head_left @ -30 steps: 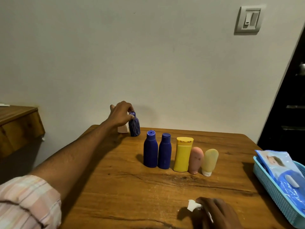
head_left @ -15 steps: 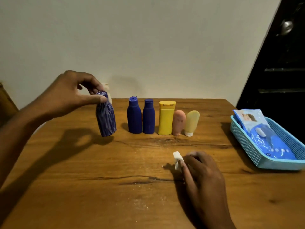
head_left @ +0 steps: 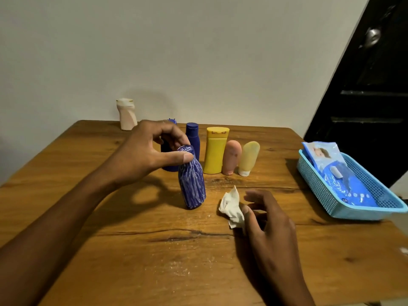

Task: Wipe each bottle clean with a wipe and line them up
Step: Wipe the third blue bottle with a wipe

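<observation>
1. streaked blue bottle: the bottle in hand. i hold it tilted over the middle of the wooden table, its base at or just above the wood; i cannot tell which. pale streaks cover its body.
2. left hand: thumb and fingertips are curled in a pinch on the bottle's cap end; the remaining fingers arch above it.
3. right hand: rests on the table just right of the bottle, fingers loosely spread; the thumb and a finger pinch the crumpled white wipe. wipe and bottle are near but apart.
4. finished row: behind the bottle stand a dark blue bottle, a yellow bottle, a pink tube and a pale yellow tube, side by side. another blue bottle stands largely hidden behind my left hand.
5. waiting item: a cream bottle stands alone at the far edge, against the wall.
6. supply: a wipes packet lies in a light blue basket at the right.
7. step, as i judge it: the bottle is presented for wiping, not yet wiped. the next move calls for bringing the wipe onto its body and rubbing while the cap pinch holds firm, then standing it in the row.
</observation>
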